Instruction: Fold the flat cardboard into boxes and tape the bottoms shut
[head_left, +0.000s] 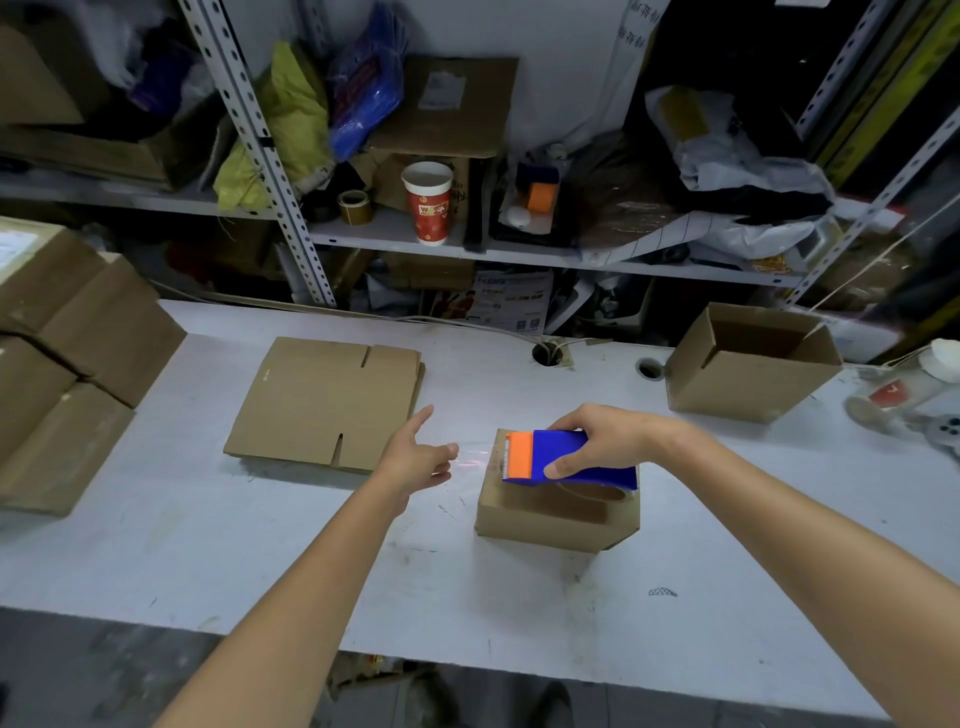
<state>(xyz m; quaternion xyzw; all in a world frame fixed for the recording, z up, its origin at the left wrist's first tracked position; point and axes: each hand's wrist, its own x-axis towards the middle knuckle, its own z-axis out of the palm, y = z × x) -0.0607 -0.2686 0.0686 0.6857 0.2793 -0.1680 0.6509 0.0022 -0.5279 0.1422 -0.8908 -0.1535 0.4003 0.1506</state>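
I judge it midway: my right hand (613, 441) grips the blue-and-orange tape dispenser (563, 449) atop the small brown cardboard box (550, 517) at the worktop (208, 545) centre, left hand (415, 460) fingers (422, 418) spread; flat brown cardboard sheets (322, 400) lie unfolded near the far edge.

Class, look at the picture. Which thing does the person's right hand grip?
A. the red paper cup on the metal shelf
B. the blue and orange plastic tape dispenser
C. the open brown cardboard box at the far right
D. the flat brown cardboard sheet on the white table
B: the right hand curls over the blue and orange plastic tape dispenser, which sits on top of the small brown cardboard box.
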